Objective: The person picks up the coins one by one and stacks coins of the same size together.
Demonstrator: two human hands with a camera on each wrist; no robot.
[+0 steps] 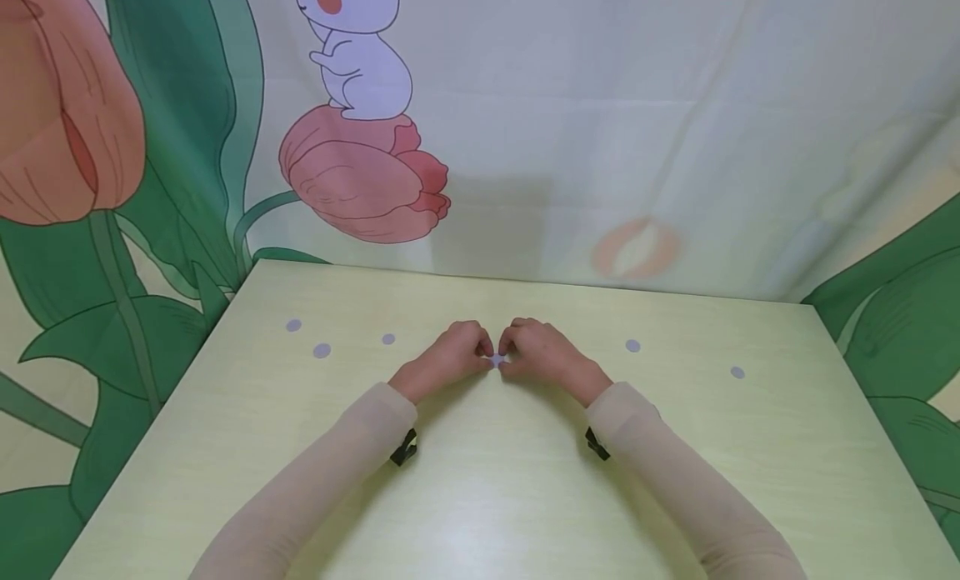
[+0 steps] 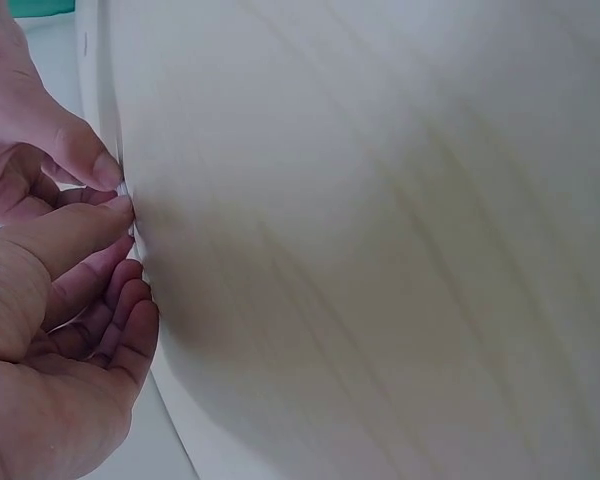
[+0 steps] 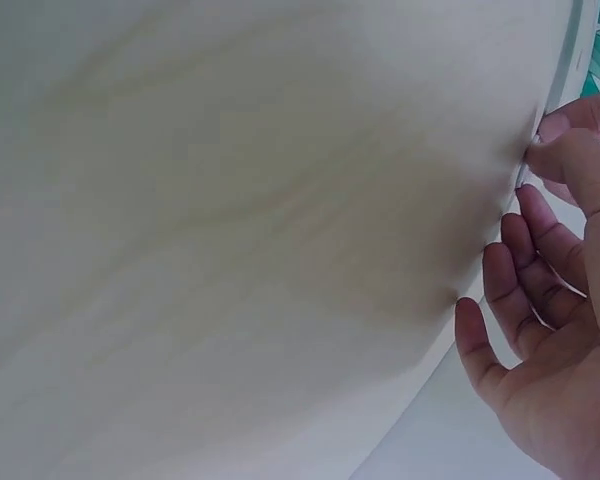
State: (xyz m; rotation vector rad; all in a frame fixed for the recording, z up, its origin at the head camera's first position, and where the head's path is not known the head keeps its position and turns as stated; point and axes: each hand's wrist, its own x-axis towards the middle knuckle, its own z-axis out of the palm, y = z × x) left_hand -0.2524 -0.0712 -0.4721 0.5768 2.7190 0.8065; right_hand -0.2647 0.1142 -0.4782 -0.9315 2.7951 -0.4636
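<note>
A small flat light-purple disc (image 1: 497, 360) lies between my two hands near the middle of the table, partly covered by fingertips from both sides. My left hand (image 1: 455, 352) pinches its left edge between thumb and curled index finger. From the other side my right hand (image 1: 543, 352) pinches the right edge in the same way. In the left wrist view the left hand (image 2: 65, 345) is low at the table surface, thumb tip close against the other hand's. The right wrist view has the right hand (image 3: 555, 290) with its remaining fingers loosely bent and their tips at the tabletop.
More flat purple discs lie on the pale table (image 1: 480, 497): a disc (image 1: 293, 325) at far left, a disc (image 1: 322, 351) near it, a disc (image 1: 388, 339) left of my hands, and discs (image 1: 633, 346) to the right. A printed curtain (image 1: 510, 130) hangs behind the table's back edge.
</note>
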